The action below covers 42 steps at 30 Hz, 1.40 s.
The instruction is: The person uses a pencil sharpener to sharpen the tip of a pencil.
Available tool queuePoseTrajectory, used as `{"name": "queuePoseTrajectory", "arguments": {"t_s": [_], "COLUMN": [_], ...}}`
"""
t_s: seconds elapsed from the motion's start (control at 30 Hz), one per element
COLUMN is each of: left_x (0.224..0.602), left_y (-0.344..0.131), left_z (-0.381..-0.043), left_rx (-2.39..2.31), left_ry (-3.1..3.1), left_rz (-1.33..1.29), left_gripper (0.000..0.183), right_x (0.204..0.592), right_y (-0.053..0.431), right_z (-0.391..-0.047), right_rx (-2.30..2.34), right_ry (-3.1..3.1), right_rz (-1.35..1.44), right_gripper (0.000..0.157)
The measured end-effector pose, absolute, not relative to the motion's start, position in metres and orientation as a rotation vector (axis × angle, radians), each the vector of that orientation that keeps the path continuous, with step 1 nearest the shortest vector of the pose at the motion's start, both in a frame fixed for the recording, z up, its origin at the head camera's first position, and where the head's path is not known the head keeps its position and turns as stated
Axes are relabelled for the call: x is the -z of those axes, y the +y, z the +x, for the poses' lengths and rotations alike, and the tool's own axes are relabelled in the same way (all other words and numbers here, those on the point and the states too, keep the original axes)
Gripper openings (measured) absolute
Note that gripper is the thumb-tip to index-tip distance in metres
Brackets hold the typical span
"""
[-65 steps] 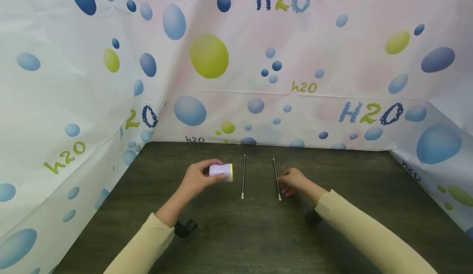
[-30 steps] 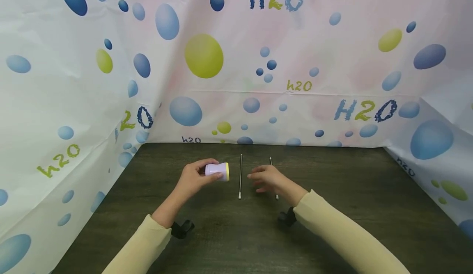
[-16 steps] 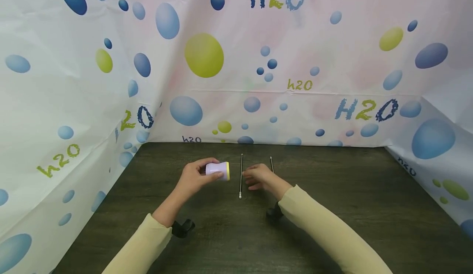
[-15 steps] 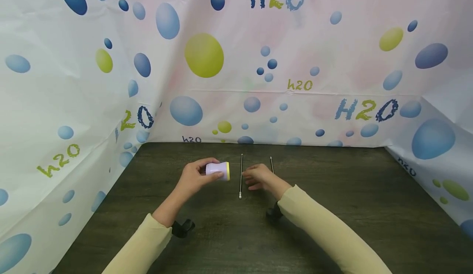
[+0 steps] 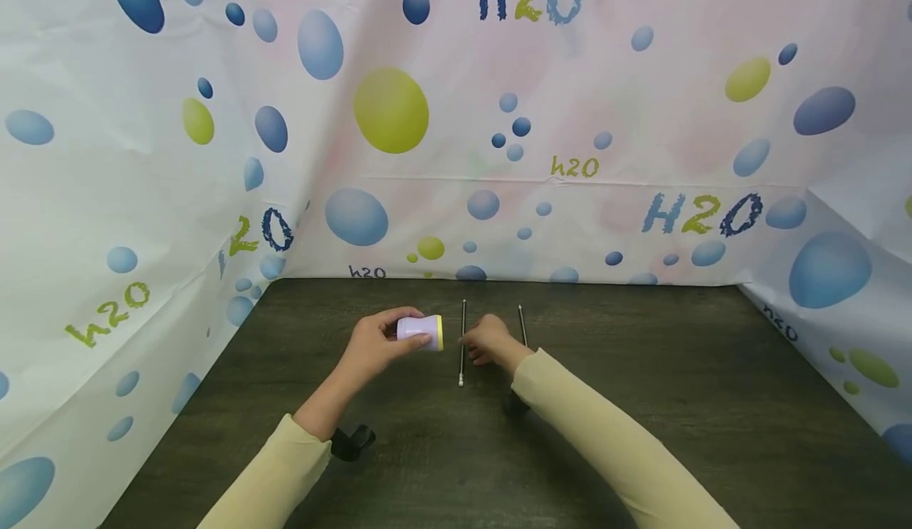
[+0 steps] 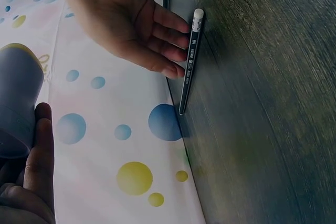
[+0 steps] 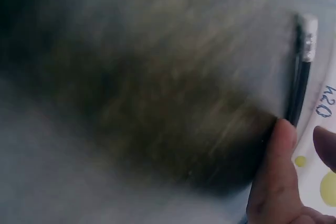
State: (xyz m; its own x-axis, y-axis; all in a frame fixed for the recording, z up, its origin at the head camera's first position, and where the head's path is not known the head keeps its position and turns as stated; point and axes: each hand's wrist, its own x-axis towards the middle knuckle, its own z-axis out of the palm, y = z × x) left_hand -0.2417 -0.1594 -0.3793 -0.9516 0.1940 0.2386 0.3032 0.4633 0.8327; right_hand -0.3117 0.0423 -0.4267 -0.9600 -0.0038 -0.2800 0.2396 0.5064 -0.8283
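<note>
My left hand [image 5: 370, 343] grips a small lilac container with a yellow end [image 5: 419, 333], held sideways over the table. In the left wrist view this container [image 6: 18, 95] shows a slightly waisted body. My right hand [image 5: 492, 339] is at the nearer-to-centre of two dark pencils, the left pencil [image 5: 461, 374], which lies lengthwise with its white eraser end toward me. The left wrist view has the fingertips right at the shaft of this pencil [image 6: 193, 51], thumb and fingers apart. A second dark pencil [image 5: 522, 325] lies to the right, partly hidden behind the right wrist.
The dark wood-grain table [image 5: 399, 466] carries the pencils. A white backdrop with blue and green dots [image 5: 442, 220] rises behind it and along both sides. A black wrist camera [image 5: 352, 442] hangs under the left forearm.
My right hand has moved left from the right pencil to the left pencil, its fingertips coming to the shaft. The left hand keeps hold of the lilac container in nearly the same place.
</note>
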Motion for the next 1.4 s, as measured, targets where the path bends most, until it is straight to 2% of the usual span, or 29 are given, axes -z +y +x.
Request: {"name": "queuePoseTrajectory", "arguments": {"t_s": [0.13,0.23,0.43,0.73,0.93,1.23,1.4], "left_x": [0.38,0.38,0.381,0.384,0.381,0.377,0.378], "left_y": [-0.16,-0.16,-0.159,-0.16,-0.164,-0.166,-0.168], "left_z": [-0.243,-0.243,-0.245,-0.244,-0.245,-0.245,-0.245], "left_rx": [1.508,1.516,1.532,1.511,1.53,1.531,1.505], "left_ry": [-2.594,-2.597,-2.604,-2.546,-2.569,-2.582,-2.588], "left_rz": [-0.444,-0.439,-0.427,-0.465,-0.433,-0.418,-0.407], "left_gripper": [0.034,0.034,0.033,0.038,0.036,0.035,0.034], "right_x": [0.429,0.431,0.432,0.431,0.428,0.422,0.42], "right_y": [0.036,0.033,0.033,0.034,0.04,0.044,0.046], "right_z": [-0.317,-0.319,-0.318,-0.32,-0.318,-0.312,-0.312], "right_rx": [1.323,1.227,1.068,1.129,1.368,1.609,1.677], "right_ry": [2.608,2.68,2.79,2.768,2.588,2.282,2.146], "right_rz": [0.204,0.178,0.109,0.115,0.172,0.203,0.226], "right_gripper": [0.026,0.019,0.02,0.021,0.011,0.041,0.043]}}
